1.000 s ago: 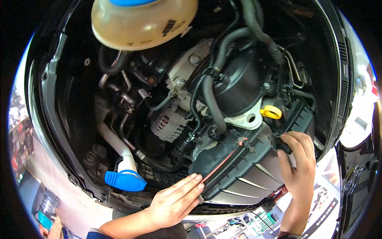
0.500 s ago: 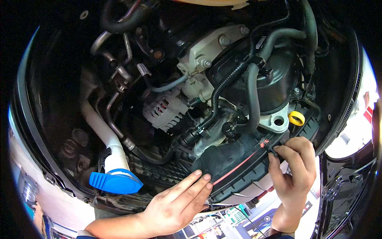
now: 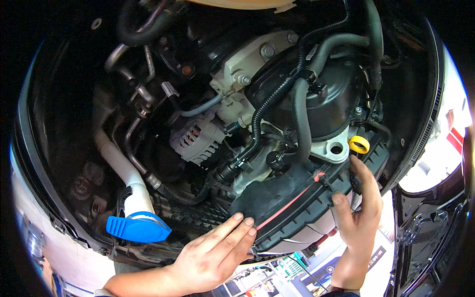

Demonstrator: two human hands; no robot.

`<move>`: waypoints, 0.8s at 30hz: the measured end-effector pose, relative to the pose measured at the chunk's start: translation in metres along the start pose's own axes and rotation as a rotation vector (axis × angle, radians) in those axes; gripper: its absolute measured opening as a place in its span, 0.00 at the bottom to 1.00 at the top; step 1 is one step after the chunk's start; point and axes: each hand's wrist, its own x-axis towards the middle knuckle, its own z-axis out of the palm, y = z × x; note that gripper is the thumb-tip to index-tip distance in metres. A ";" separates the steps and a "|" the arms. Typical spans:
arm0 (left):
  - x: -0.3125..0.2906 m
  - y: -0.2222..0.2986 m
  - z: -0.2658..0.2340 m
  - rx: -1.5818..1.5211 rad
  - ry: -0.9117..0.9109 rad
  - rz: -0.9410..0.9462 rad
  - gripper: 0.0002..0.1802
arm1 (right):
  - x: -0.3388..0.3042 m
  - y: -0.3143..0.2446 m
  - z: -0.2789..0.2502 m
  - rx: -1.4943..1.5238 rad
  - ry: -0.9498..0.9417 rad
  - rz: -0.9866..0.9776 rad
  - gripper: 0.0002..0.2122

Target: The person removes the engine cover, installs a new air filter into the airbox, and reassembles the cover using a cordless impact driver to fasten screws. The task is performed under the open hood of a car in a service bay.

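Observation:
A long black plastic panel (image 3: 292,220) runs along the front edge of a car's engine bay. A thin pink strip lies along it, ending in a pinkish-red piece (image 3: 319,176) beside a small black clip (image 3: 327,185). My left hand (image 3: 210,255) rests with extended fingers on the panel's left part, its fingertips by the strip's lower end. To the right of the clip, my right hand (image 3: 360,213) is open, thumb and index finger apart at the panel's edge. Its other fingers are mostly hidden.
Beyond the right fingertips stands a yellow ring handle (image 3: 358,144), next to a metal bracket (image 3: 330,151). A blue cap (image 3: 138,228) tops a white filler neck at left. Black hoses (image 3: 301,119) cross the engine, with an alternator (image 3: 198,138) deeper in.
My right hand has let go of the small black clip, and its thumb and index finger have spread apart. The left hand stays on the panel. The whole view has shifted slightly.

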 end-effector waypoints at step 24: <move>0.004 0.013 -0.001 -0.324 -0.022 -0.411 0.25 | -0.005 0.001 0.052 0.113 0.339 -0.040 0.28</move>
